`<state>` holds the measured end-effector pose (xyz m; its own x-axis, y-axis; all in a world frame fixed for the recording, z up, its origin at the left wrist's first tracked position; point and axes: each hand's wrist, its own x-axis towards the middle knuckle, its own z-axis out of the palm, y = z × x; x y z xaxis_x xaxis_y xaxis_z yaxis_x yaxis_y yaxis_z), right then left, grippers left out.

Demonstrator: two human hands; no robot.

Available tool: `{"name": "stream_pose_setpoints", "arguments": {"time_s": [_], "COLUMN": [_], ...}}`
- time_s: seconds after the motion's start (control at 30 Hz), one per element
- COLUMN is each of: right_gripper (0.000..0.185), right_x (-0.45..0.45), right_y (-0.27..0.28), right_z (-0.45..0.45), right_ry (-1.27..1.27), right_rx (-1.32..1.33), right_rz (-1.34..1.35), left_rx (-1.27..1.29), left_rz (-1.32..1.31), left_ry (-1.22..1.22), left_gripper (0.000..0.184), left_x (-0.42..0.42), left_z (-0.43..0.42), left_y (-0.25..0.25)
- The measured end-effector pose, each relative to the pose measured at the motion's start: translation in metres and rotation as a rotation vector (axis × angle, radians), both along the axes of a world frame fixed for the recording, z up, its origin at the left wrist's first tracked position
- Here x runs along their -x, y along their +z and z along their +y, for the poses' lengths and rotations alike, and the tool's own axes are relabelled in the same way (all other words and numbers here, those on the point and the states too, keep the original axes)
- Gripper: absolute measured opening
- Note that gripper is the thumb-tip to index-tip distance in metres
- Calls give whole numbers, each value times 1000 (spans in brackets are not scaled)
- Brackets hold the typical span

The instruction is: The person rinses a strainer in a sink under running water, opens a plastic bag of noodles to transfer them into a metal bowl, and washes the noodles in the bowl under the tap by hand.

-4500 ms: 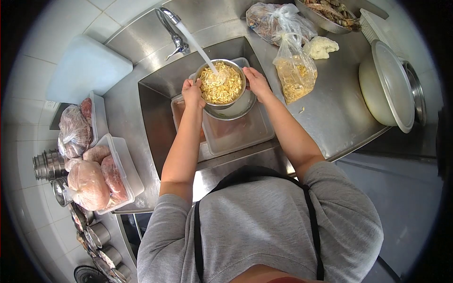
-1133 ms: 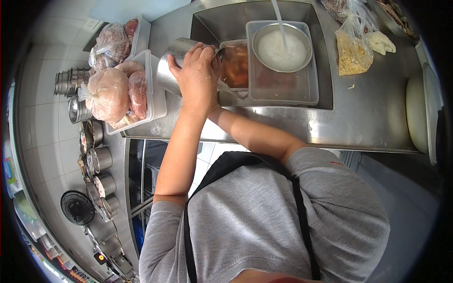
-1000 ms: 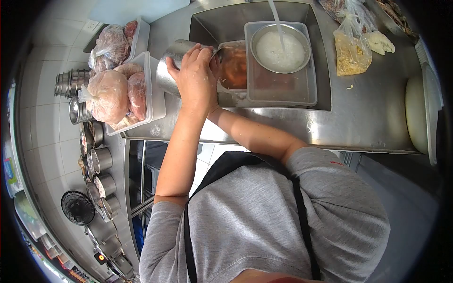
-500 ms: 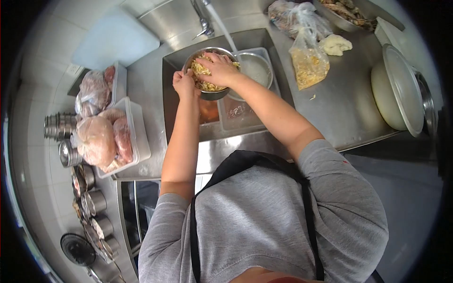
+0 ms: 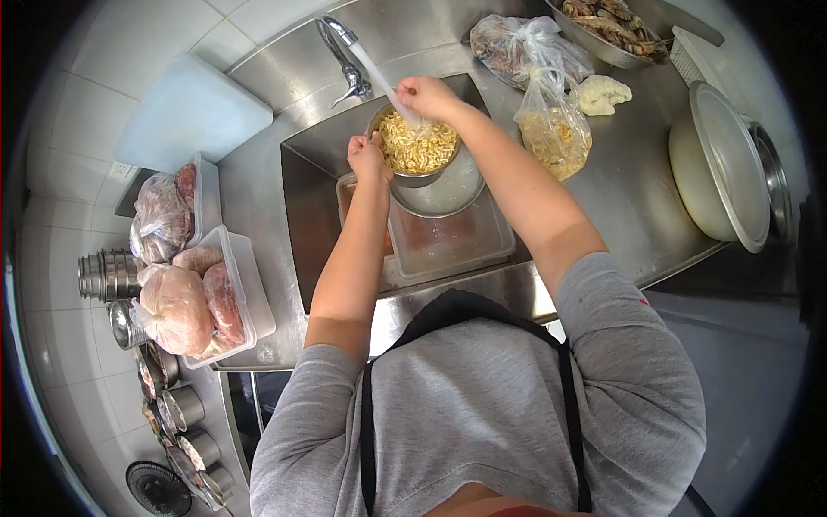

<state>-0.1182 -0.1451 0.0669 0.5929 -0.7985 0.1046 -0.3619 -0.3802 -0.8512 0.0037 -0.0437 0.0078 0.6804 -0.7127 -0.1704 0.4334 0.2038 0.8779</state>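
Note:
My left hand [image 5: 368, 159] is closed on the left rim of a round metal bowl [image 5: 422, 181], which is tilted over the sink. Pale yellow strands that look like bean sprouts [image 5: 420, 148] fill it. From the faucet [image 5: 345, 34] a white stream of water [image 5: 375, 76] runs down onto them. At the far side of the bowl, beside the stream, is my right hand [image 5: 428, 97] with curled fingers; what they pinch, if anything, is hidden. Below the bowl, a round container of cloudy water [image 5: 444, 198] stands partly over a clear plastic tub [image 5: 457, 250].
Bags of pinkish meat [image 5: 177, 306] fill plastic tubs on the left, near a pale cutting board [image 5: 194, 112]. To the right lie a bag with yellow pieces [image 5: 556, 142], a white lump [image 5: 601, 95] and a large basin [image 5: 715, 172]. Shellfish fill a metal bowl [image 5: 620, 30].
My right hand has come up off the yellow strands to the bowl's far side. The bowl has shifted right and down in view, and the water stream now falls into it.

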Motion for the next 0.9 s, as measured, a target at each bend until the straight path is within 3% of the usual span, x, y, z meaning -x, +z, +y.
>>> {"name": "stream_pose_setpoints", "arguments": {"time_s": [0.03, 0.1, 0.13, 0.2, 0.33, 0.5, 0.6, 0.73, 0.8, 0.9], "right_gripper": [26, 35, 35, 51, 56, 34, 33, 35, 45, 39], "right_x": [0, 0, 1, 6, 2, 16, 21, 15, 9, 7], "right_y": [-1, -5, -2, 7, -14, -20, -14, -1, 4, -23], "right_z": [3, 18, 35, 67, 68, 43, 33, 64, 80, 79], "right_ry": [-2, 176, 177, 168, 150, 239, 253, 144, 110, 31], "right_rx": [-3, 99, 96, 319, 354, 539, 271, 273, 492, 668], "right_rz": [1, 368, 368, 571, 593, 395, 330, 503, 845, 679], "left_rx": [-3, 27, 23, 33, 29, -20, -40, -75, -37, -17], "left_rz": [1, 3, 3, 26, -7, 54, 80, 75, 60, 38], "left_ry": [-2, -93, -93, -112, -136, -96, -110, -129, -175, -165], "left_gripper": [27, 24, 24, 23, 22, 24, 23, 22, 19, 19], "left_x": [-2, -7, -8, -8, -7, 5, 9, 12, 9, 14], "left_z": [-1, -2, -3, -5, -10, -4, -1, -4, -10, -7], "left_y": [-4, -12, -12, -14, -20, -10, -4, -5, -7, -4]}}
